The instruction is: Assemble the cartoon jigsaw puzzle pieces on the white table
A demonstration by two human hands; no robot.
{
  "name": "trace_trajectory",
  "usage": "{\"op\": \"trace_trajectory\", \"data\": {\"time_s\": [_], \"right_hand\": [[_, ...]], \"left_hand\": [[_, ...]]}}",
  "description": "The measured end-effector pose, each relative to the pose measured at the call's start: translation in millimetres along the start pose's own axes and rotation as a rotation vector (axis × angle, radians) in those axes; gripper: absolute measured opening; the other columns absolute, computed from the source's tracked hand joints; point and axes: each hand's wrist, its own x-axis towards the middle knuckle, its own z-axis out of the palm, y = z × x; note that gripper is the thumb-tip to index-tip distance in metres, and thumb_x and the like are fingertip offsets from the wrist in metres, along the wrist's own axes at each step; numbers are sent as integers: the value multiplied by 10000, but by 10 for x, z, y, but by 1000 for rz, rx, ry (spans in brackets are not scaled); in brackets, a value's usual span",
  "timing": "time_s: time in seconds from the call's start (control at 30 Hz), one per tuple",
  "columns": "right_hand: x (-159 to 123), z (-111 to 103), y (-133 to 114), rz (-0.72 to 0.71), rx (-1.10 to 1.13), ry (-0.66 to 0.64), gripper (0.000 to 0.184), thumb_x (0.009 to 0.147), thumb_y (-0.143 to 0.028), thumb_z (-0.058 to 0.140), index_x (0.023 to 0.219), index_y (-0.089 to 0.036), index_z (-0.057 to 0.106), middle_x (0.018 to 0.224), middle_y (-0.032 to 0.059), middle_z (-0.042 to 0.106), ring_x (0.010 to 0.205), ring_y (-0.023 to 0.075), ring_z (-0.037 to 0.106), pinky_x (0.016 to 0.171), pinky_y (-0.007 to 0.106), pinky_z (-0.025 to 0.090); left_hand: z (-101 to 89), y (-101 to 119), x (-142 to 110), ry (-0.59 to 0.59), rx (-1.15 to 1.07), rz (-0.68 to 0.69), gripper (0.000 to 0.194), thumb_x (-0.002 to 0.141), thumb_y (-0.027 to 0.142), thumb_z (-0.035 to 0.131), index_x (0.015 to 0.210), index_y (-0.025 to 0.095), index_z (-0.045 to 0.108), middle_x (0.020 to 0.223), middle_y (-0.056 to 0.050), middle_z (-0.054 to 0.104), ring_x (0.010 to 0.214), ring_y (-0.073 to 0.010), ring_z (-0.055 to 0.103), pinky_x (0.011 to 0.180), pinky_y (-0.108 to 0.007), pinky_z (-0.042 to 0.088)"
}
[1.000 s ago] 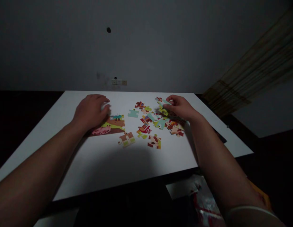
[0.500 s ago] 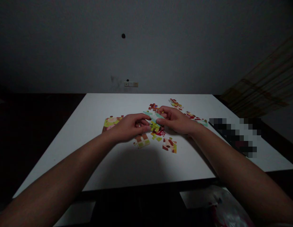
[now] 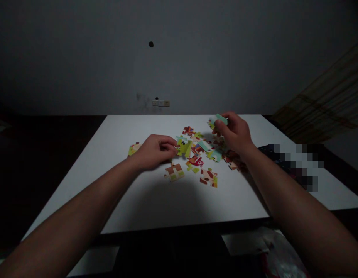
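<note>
The left hand pinches a green puzzle piece by its edge near the loose pieces on the white table, the right hand grips a raised teal piece, perhaps several, and a slack fingertip hold could drop either.

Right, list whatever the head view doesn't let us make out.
Head view, all:
Puzzle section: mostly hidden behind the left hand.
Pale-green puzzle piece: partly covered by the right hand.
Dark item: partly pixelated.
Plastic bag: cut off by bottom edge, contents unclear.
</note>
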Motion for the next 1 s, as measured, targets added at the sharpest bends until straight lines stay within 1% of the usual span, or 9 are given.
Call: {"op": "trace_trajectory", "data": {"time_s": [0.1,0.23,0.3,0.5,0.6,0.67,0.73,0.83,1.0], "right_hand": [[33,-143,58,-91,-241,8,294,1019,-523,713,1068,-234,725,739,22,778,613,198,616,668,339,455],[52,-187,68,-121,-346,37,305,978,-521,683,1015,-226,752,692,13,710,608,204,561,656,347,401],[61,-196,56,-110,-376,1,305,961,-522,668,956,-226,743,724,24,704,642,210,569,668,350,392],[89,-330,88,28,-531,-307,291,1000,-442,557,836,-248,697,759,57,699,732,256,612,672,374,380],[107,-390,178,49,-675,-495,252,986,-412,609,823,-273,742,840,98,741,770,296,632,684,413,399],[120,-403,241,31,-732,-548,219,974,-410,653,853,-277,779,913,130,765,829,333,653,702,438,424],[132,-397,282,-1,-754,-531,203,980,-406,673,940,-265,813,1005,163,787,932,375,672,736,462,457],[141,-376,293,-27,-744,-479,247,993,-407,680,1066,-226,831,1083,199,803,1046,414,673,800,500,503],[135,-344,269,-16,-701,-502,279,1025,-440,643,1087,-240,828,1070,189,818,963,383,710,839,523,554]], "left_hand": [[-13,-8,6,18,0,-8,340,671,330,877,960,157,828,728,-14,710,633,-129,589,616,-271,489],[-35,-6,13,26,-3,-10,345,665,361,884,949,174,830,759,-29,742,663,-145,614,633,-281,523],[-43,1,15,25,0,-10,345,660,369,887,941,176,830,751,-27,739,667,-145,613,633,-279,525],[-41,7,-3,35,-20,-1,346,662,355,910,945,173,833,766,-29,747,697,-154,643,652,-289,557],[-66,4,10,142,-93,-83,438,692,411,925,1077,217,848,933,-40,801,789,-212,731,660,-338,622],[-116,-10,44,225,-91,-84,445,731,457,907,1118,242,862,1036,-47,822,860,-243,766,693,-370,654],[-185,-40,87,280,-31,-10,395,767,462,884,1086,229,883,1075,-62,836,933,-252,777,773,-369,663],[-279,-107,136,290,53,49,387,806,455,873,1108,215,901,1061,-75,848,966,-244,777,828,-348,646],[-349,-197,177,271,79,76,447,815,477,905,1163,197,892,1057,-85,860,979,-244,780,874,-368,630]]}}
